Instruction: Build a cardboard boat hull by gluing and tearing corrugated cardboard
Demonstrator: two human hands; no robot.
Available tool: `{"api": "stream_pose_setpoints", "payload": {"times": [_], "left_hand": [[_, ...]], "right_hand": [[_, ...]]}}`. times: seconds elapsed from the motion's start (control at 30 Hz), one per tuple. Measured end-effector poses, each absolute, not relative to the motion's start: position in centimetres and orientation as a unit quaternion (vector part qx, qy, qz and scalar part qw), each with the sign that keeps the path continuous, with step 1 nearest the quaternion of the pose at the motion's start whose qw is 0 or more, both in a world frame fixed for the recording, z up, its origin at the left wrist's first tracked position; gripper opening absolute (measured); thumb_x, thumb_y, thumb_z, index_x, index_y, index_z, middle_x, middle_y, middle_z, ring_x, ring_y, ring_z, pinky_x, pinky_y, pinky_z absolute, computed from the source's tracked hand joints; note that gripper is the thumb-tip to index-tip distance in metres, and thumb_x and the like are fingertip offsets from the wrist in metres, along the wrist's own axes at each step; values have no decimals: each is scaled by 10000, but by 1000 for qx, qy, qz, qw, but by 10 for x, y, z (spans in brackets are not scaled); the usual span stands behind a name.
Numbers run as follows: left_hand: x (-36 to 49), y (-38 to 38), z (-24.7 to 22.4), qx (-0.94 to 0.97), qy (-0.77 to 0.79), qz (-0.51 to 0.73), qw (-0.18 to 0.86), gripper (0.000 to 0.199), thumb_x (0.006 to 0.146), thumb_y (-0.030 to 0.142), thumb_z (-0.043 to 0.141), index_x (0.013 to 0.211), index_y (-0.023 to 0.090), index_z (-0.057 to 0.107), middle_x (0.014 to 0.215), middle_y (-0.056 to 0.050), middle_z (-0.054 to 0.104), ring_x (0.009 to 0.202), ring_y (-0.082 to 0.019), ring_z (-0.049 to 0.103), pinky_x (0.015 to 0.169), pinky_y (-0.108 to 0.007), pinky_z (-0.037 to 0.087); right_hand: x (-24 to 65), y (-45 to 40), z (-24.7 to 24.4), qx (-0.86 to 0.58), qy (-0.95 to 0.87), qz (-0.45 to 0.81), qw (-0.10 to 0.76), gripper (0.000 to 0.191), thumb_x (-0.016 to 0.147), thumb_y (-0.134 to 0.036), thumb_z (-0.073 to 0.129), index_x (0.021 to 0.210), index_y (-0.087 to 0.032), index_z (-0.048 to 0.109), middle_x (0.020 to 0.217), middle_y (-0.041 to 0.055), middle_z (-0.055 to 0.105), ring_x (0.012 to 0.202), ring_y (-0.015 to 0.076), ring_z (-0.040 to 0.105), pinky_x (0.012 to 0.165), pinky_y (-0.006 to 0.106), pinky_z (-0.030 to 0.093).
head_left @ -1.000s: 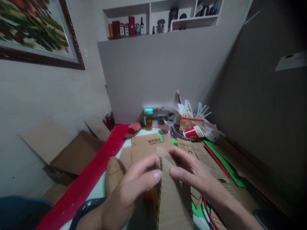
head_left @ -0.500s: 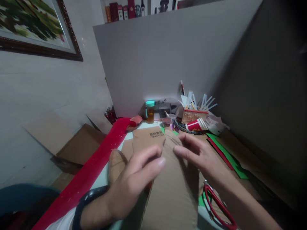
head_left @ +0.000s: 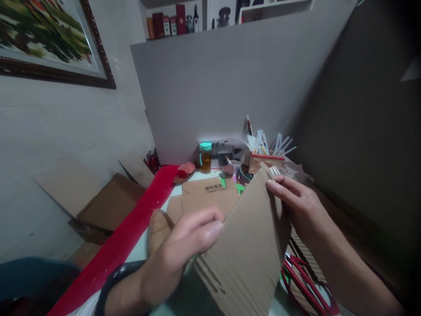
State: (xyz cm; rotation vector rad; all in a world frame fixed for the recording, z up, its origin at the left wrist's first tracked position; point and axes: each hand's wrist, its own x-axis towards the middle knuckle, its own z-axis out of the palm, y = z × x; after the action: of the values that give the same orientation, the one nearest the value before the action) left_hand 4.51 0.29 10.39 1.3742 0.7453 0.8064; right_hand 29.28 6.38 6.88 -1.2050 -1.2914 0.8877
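A piece of corrugated cardboard (head_left: 246, 237) is held up at a slant over the table, its top corner pointing away. My right hand (head_left: 299, 202) pinches it near that corner, thumb on the front face. At its left edge is my left hand (head_left: 194, 241), thumb and fingers closed on the edge. Below my right forearm lie red-handled scissors (head_left: 304, 281), partly covered by the cardboard. A flat printed cardboard piece (head_left: 207, 193) rests on the table beyond my hands.
A bottle with a turquoise lid (head_left: 205, 158) stands at the back, beside a small bowl (head_left: 227, 170). Farther right is a box of pale strips (head_left: 266, 161). Red cloth (head_left: 131, 228) runs along the left edge, near a brown rounded object (head_left: 158, 228).
The cardboard has turned, its top corner swinging right and its face now showing more. My right hand has moved right with it. My left hand has barely moved.
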Motion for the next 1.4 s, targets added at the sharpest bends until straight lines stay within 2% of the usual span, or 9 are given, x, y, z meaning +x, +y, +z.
{"api": "stream_pose_setpoints", "payload": {"times": [0.17, 0.33, 0.63, 0.83, 1.03, 1.2, 1.27, 1.33, 1.4], "left_hand": [[43, 0, 104, 578, 284, 401, 651, 358, 885, 558, 584, 819, 208, 545, 768, 9, 438, 745, -167, 384, 677, -282, 316], [38, -1, 96, 612, 301, 402, 611, 222, 927, 431, 571, 866, 218, 578, 827, -14, 507, 794, -175, 463, 693, -295, 346], [37, -3, 95, 636, 325, 421, 560, 256, 931, 433, 562, 813, 216, 626, 837, -19, 540, 810, -183, 494, 705, -291, 377], [41, -1, 95, 637, 325, 449, 536, 230, 917, 388, 582, 772, 216, 629, 983, -34, 617, 934, -216, 553, 767, -298, 387], [43, -5, 95, 631, 337, 450, 535, 273, 937, 427, 563, 776, 210, 599, 826, -4, 513, 743, -155, 470, 663, -281, 360], [43, -2, 87, 615, 366, 447, 536, 278, 931, 444, 571, 780, 212, 601, 690, -1, 534, 641, -155, 517, 611, -283, 402], [43, -1, 83, 597, 376, 452, 546, 260, 926, 425, 587, 779, 212, 608, 661, 1, 541, 604, -149, 518, 576, -270, 415], [43, 0, 82, 579, 387, 452, 557, 257, 928, 417, 594, 773, 211, 598, 641, 5, 552, 566, -135, 517, 532, -245, 406], [44, 1, 82, 571, 400, 452, 556, 273, 940, 417, 583, 763, 209, 576, 612, 10, 556, 533, -124, 538, 495, -220, 394]], "right_hand": [[305, 67, 71, -508, -532, 359, 574, 363, 778, -580, 729, 785, -240, 601, 787, -2, 599, 698, 179, 516, 567, 290, 359], [309, 68, 73, -510, -524, 356, 582, 364, 785, -588, 718, 781, -245, 598, 788, -8, 600, 694, 179, 510, 568, 288, 345], [305, 65, 74, -516, -522, 371, 569, 393, 765, -605, 723, 804, -236, 592, 759, -3, 573, 686, 180, 516, 568, 282, 374], [301, 67, 71, -530, -528, 358, 559, 399, 770, -611, 706, 770, -230, 586, 731, -12, 574, 660, 177, 504, 568, 286, 350], [295, 67, 72, -548, -531, 336, 552, 418, 762, -625, 707, 746, -221, 602, 694, -24, 538, 646, 161, 482, 577, 285, 332], [299, 71, 68, -572, -536, 279, 554, 404, 763, -630, 689, 728, -236, 606, 685, -10, 574, 644, 187, 520, 572, 304, 354], [300, 75, 65, -581, -547, 245, 551, 402, 768, -637, 675, 784, -239, 622, 748, 17, 619, 701, 223, 567, 626, 334, 409], [299, 76, 65, -587, -558, 179, 559, 421, 749, -618, 686, 928, -241, 625, 943, 67, 650, 904, 300, 596, 795, 410, 443], [293, 68, 67, -587, -568, 95, 569, 439, 756, -567, 685, 1045, -249, 594, 1121, 103, 606, 1104, 355, 529, 953, 471, 373]]}}
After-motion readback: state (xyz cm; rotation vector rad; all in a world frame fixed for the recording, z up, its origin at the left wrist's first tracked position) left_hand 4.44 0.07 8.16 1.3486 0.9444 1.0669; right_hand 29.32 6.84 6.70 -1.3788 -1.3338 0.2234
